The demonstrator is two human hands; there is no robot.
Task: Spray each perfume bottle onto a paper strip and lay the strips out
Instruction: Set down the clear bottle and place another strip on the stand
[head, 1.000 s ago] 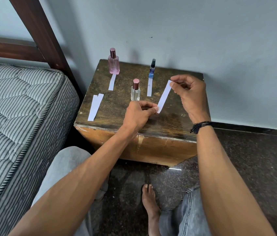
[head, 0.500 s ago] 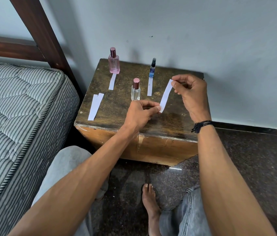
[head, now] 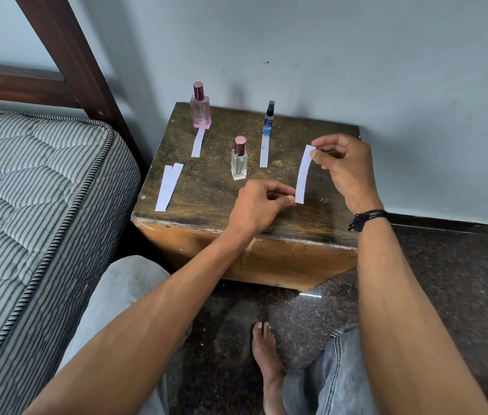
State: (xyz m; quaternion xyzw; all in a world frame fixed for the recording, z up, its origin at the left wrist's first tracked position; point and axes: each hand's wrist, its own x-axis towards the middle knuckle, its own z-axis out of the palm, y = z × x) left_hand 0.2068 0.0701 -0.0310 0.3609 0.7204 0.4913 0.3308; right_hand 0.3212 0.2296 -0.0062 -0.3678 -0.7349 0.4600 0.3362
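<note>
Mattress (head: 27,190) on the left, small wooden table (head: 206,190) beside it, all task items on the table. Left hand (head: 259,205) pinches the near end of the held strip (head: 303,175) and right hand (head: 344,166) pinches the far end, both clamped thumb to fingertip. The paper is stretched between them, slightly bowed, over the right part of the table; can't tell if it touches the wood. Three bottles stand upright: pink bottle (head: 200,110) back left, blue bottle (head: 268,121) back centre, clear bottle (head: 239,161) nearer the front between them. Pink-side strip (head: 198,142) lies just in front of pink, blue-side strip (head: 264,151) just in front of blue, and nothing lies in front of clear. Spare strips (head: 169,187) are overlapped near the left edge. My read: this is the third strip going down. Risks:

1. It lands right of blue's strip, well apart from clear, so the strip-to-bottle pairing gets ambiguous.
2. Left hand sits just in front of clear, and a careless pull-back could tip it.
3. Light paper may cling to a fingertip on release and skew, or get dragged onto blue-side strip.
4. Fingers on a wet zone would smear scent.
5. Spares sit close to the edge, so a draft or an arm sweep could drop them.
</note>
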